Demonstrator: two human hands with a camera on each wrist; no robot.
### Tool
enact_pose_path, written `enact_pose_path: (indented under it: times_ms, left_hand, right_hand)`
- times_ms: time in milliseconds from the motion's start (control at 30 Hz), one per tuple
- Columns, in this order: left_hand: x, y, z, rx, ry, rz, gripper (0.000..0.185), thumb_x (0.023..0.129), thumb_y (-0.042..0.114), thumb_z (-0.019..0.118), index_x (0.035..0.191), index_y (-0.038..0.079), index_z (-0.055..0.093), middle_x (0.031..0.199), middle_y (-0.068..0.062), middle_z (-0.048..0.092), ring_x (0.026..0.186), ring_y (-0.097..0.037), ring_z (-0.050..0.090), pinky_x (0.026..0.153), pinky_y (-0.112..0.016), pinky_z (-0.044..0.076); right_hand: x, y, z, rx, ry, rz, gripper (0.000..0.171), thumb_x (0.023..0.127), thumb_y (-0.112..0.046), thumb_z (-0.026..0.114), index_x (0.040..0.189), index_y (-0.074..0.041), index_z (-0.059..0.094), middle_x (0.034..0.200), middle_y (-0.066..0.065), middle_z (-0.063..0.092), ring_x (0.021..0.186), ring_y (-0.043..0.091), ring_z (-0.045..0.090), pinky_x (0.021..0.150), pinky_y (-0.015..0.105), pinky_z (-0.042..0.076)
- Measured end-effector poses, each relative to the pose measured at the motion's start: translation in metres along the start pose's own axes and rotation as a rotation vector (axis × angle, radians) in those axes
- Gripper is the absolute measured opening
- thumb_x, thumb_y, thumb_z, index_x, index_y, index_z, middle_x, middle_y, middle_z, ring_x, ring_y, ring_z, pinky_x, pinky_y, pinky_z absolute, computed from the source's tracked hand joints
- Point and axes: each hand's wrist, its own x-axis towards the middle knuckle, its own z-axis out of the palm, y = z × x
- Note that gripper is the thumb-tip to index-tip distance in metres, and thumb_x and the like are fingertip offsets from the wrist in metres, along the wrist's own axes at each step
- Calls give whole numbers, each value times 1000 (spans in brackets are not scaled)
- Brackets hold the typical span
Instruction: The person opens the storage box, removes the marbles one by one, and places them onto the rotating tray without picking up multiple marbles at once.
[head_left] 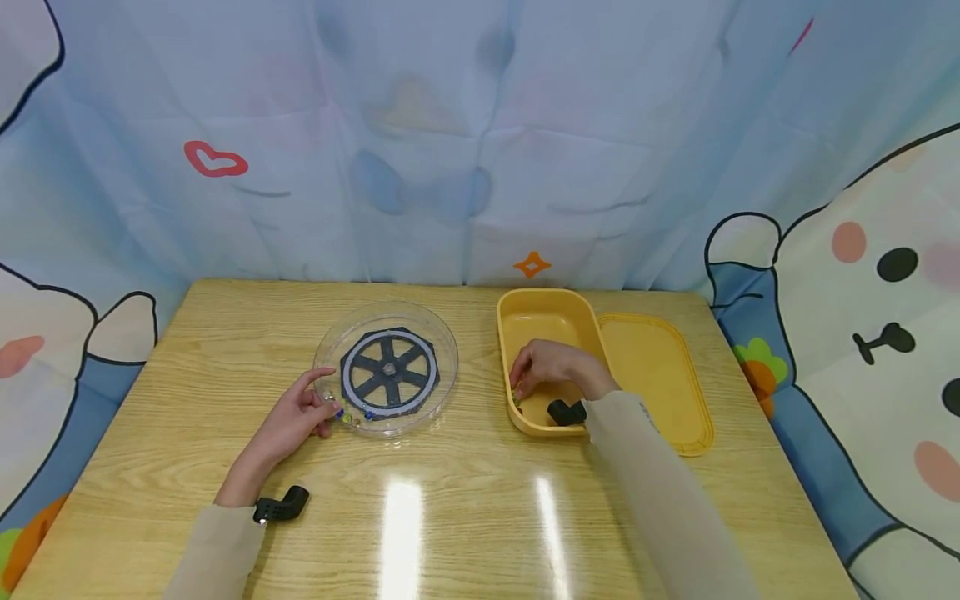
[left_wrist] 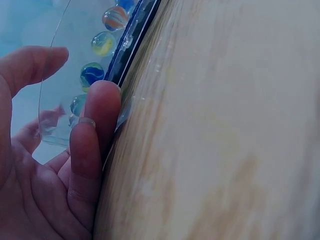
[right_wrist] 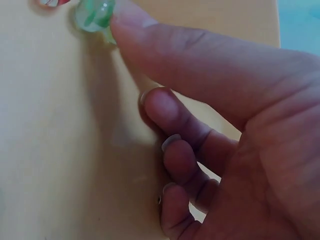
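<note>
My left hand (head_left: pixel 292 417) holds the left front rim of a round clear dish (head_left: pixel 448 379), its fingers curled along the wall. Several glass marbles (left_wrist: pixel 103 44) with coloured swirls lie along the dish's inner edge, partly behind those fingers. A dark six-spoked wheel shape with a pale ring (head_left: pixel 390 372) shows in the dish's middle. Reaching down into a yellow plastic box (head_left: pixel 551 304), my right hand (head_left: pixel 555 367) pinches a clear marble with green swirls (right_wrist: pixel 95 14) near the box floor. A red-marked marble (right_wrist: pixel 49 2) lies beside it, cut off by the frame.
The box's flat yellow lid (head_left: pixel 660 375) lies on the wooden table (head_left: pixel 480 508), right against the box. A blue patterned curtain (head_left: pixel 450 150) hangs behind the table. Black wrist cameras (head_left: pixel 283 505) sit on both wrists.
</note>
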Motion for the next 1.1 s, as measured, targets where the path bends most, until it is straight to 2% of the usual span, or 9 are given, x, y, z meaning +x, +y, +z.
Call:
enact_pose_path:
  times_ms: [133,400,567,867,1100]
  left_hand:
    - [0,0,0,5,-1,2,61,96,3,63,150,6,35,78,-15,54,61,-23,62,61,-32,55]
    - [0,1,1,10,1,-3,60,96,3,63,150,5,36,78,-15,54,61,-23,62,61,-32,55]
    - [-1,2,0,10,4,-5,61,97,4,63,151,6,35,79,-15,55,62,-24,62,61,-33,55]
    - [0,2,0,11,11,-12,60,96,3,63,150,5,36,78,-14,54,62,-23,62,60,-32,55]
    - [1,1,1,6,14,-18,60,96,3,63,150,6,36,78,-13,53,61,-22,62,60,-31,55]
  right_hand:
    - [-1,1,0,-6,9,-12,10,80,-8,83,89,-5,78,89,0,70,78,14,58,77,27,48]
    - [-2,-3,3,-12,-6,26,10,78,-7,84,84,-6,77,90,3,64,76,15,54,71,27,46]
    - [-2,-4,3,-36,-1,21,8,78,-8,84,84,-9,77,93,2,64,79,16,54,74,28,46]
    - [-2,-12,5,-85,-38,18,12,76,-10,86,81,-10,75,87,3,55,79,17,46,71,28,39]
    - [-4,-5,2,-47,-27,-24,12,77,-12,86,84,-10,77,89,-1,64,80,15,53,75,28,44]
